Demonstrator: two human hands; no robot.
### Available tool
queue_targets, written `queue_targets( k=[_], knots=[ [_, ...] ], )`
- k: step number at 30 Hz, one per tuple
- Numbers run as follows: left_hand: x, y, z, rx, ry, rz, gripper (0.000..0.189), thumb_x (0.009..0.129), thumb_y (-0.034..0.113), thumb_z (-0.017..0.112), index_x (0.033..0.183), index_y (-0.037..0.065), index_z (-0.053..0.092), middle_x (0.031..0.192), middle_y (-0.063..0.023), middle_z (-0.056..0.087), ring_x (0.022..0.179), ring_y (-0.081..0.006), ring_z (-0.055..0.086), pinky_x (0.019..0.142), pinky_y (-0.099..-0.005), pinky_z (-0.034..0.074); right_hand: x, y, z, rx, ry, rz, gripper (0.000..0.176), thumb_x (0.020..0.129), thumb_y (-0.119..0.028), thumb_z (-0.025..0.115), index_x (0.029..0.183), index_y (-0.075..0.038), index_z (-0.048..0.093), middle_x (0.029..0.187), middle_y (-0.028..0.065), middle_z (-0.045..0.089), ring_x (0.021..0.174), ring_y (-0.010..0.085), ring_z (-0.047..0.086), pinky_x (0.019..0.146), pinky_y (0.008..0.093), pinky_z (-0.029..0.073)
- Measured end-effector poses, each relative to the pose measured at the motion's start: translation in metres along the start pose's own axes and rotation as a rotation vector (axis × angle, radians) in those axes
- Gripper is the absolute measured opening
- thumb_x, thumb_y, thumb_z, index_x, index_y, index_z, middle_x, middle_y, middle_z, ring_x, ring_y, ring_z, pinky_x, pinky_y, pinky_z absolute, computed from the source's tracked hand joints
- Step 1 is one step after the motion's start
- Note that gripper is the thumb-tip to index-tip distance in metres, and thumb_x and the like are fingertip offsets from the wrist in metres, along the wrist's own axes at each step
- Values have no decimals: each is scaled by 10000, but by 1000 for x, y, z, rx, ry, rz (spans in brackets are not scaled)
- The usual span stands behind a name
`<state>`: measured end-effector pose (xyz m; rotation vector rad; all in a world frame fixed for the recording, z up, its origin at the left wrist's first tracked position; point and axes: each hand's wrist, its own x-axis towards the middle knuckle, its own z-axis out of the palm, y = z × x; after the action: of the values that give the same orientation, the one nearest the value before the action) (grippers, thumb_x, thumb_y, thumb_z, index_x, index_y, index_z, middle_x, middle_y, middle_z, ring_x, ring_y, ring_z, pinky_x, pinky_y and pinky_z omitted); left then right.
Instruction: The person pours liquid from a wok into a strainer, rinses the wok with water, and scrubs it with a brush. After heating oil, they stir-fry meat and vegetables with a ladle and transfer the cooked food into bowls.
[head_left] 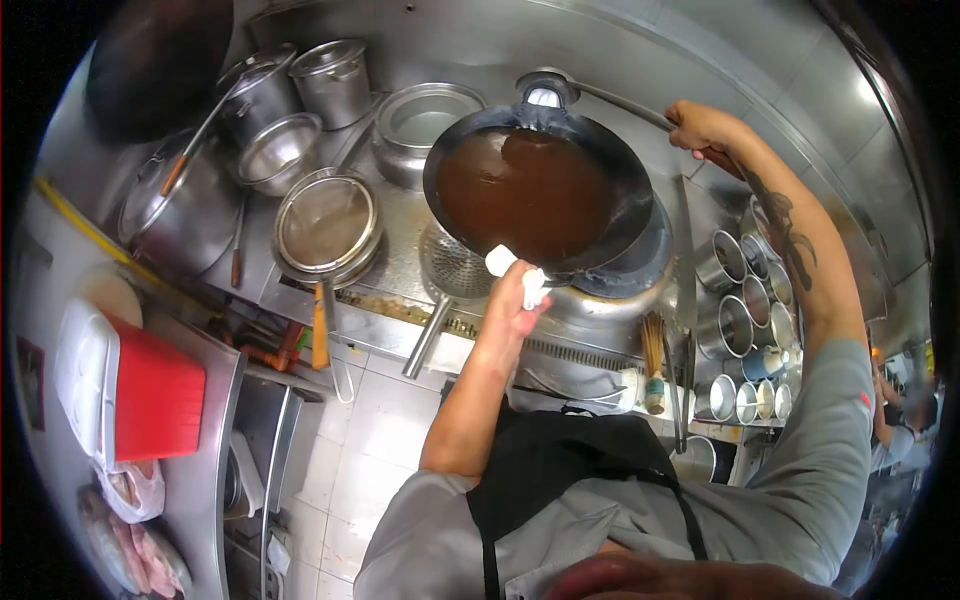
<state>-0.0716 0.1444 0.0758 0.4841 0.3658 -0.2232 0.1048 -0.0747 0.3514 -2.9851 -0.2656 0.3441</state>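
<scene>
Wok (630,185) partly behind left hand (511,298) and cloth (534,288)

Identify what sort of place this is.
Likely a restaurant kitchen: a large wok, steel stockpots at the back left, and many metal containers clustered at right.
</scene>
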Motion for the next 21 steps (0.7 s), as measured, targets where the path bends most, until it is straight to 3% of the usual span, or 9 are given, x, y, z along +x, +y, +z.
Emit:
queue_targets(
  k=[2, 8, 17, 21],
  knots=[
    [-7, 19, -7, -20, 10, 13, 51, 829, 148, 527, 867, 116, 529, 694, -25, 569, 556, -164, 556, 404, -288, 416, -4, -28, 0, 44, 7, -8, 358, 815, -33, 541, 1160, 59, 521, 667, 92, 562, 450, 128, 443, 424, 323, 388],
    [-21, 71, -32, -39, 21, 60, 42, 820, 151, 528, 839, 114, 528, 669, -31, 566, 533, -168, 556, 391, -286, 416, 21, -89, 5, 59, 57, -74, 181, 782, -20, 518, 953, 39, 507, 591, 42, 486, 406, 125, 452, 370, 320, 391],
    [-29, 118, -75, -109, 34, 83, 37, 823, 143, 521, 803, 112, 519, 647, -42, 561, 531, -192, 558, 386, -285, 407, 36, -172, 15, -10, 5, -151, 131, 770, -7, 511, 895, 30, 501, 560, 40, 460, 390, 129, 425, 360, 333, 368],
    [-37, 132, -85, -175, 20, 68, 57, 826, 148, 523, 787, 107, 521, 632, -48, 560, 526, -197, 561, 378, -282, 404, 41, -200, 19, -37, 7, -152, 197, 776, -12, 513, 966, 36, 532, 557, 41, 457, 395, 132, 425, 369, 329, 364]
  ],
)
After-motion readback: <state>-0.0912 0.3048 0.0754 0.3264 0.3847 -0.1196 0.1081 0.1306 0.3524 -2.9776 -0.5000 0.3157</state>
